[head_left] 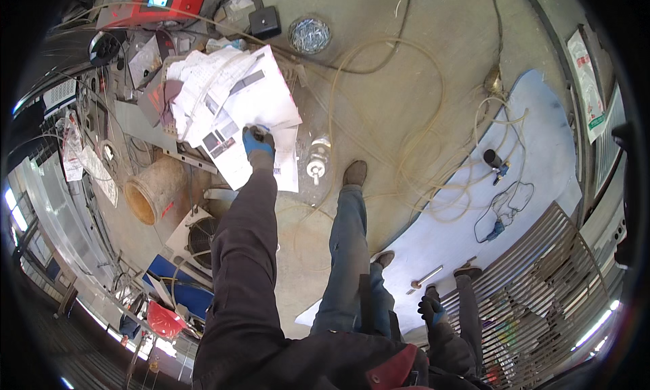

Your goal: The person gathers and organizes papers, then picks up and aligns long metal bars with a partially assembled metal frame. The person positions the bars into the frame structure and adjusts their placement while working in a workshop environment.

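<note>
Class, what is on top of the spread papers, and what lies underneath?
The blue-gloved left hand is over the papers; whether it grips any is unclear. Upper sheets partly cover others, and whatever supports the middle of the pile is hidden.

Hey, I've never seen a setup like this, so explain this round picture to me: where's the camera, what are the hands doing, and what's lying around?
No robot here: a person works by hand. The camera sits on their head and looks down through a fisheye lens, so straight lines bend toward the edge. The left hand, gloved in blue and black, is at a spread of papers; whether it holds them isn't clear. Another gloved hand shows at the lower right, but I can't say for sure whose. On the floor around are a pale hose in loose loops, a clear bottle and a big pale blue sheet.
</note>
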`<control>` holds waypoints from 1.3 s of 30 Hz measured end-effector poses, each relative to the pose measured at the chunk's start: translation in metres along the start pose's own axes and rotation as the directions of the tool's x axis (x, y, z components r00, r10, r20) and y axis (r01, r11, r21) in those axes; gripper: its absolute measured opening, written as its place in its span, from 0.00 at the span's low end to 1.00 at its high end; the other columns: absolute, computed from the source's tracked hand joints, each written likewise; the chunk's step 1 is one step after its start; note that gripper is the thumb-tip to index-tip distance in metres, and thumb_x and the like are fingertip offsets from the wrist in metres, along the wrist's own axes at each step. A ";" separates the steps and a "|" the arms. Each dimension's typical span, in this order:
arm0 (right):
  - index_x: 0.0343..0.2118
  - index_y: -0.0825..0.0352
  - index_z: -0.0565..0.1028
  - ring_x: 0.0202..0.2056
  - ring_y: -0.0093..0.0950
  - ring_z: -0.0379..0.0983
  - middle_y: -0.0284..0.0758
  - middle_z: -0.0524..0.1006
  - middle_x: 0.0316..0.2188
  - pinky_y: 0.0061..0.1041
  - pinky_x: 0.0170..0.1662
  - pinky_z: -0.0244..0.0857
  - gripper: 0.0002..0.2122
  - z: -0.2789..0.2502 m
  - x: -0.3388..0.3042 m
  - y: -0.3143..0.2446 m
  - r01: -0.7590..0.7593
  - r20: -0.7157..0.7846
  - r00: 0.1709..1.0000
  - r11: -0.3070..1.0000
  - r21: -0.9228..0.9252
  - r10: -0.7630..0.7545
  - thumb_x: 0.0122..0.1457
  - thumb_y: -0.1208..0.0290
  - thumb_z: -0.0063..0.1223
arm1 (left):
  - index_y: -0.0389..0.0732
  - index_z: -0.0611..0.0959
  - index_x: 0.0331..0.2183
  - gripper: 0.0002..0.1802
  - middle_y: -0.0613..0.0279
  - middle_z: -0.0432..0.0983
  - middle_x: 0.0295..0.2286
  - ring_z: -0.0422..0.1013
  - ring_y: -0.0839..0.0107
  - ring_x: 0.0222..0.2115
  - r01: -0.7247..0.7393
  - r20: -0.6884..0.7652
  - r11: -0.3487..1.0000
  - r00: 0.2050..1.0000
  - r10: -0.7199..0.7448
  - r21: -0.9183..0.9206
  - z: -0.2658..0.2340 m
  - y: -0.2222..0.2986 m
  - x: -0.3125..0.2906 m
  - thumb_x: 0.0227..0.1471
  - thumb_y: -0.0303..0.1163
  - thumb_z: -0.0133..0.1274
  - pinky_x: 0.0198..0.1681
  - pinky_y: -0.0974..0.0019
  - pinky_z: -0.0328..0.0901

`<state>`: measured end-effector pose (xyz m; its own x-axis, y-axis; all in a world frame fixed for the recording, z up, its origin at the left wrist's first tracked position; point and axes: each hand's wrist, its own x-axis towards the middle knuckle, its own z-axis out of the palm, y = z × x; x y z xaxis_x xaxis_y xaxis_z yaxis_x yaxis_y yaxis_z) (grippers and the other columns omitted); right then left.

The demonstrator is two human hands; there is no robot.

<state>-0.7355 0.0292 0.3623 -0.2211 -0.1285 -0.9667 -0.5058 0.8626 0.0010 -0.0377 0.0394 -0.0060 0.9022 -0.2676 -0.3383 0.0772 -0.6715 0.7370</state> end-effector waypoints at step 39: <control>0.58 0.64 0.73 0.53 0.44 0.76 0.45 0.81 0.49 0.39 0.56 0.68 0.30 0.313 0.194 -0.715 0.511 0.596 0.730 -0.312 -0.801 -0.334 0.60 0.47 0.53 | 0.28 0.66 0.62 0.49 0.36 0.67 0.59 0.65 0.46 0.60 0.508 -0.367 0.812 0.841 -0.397 0.286 -0.059 0.061 -0.074 0.50 0.50 0.66 0.63 0.56 0.60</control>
<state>-0.1556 -0.4598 0.0937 0.5042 -0.0909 -0.8588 -0.6233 -0.7266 -0.2891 -0.0748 0.0595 0.0986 0.8839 0.2953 -0.3626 0.4001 -0.8789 0.2596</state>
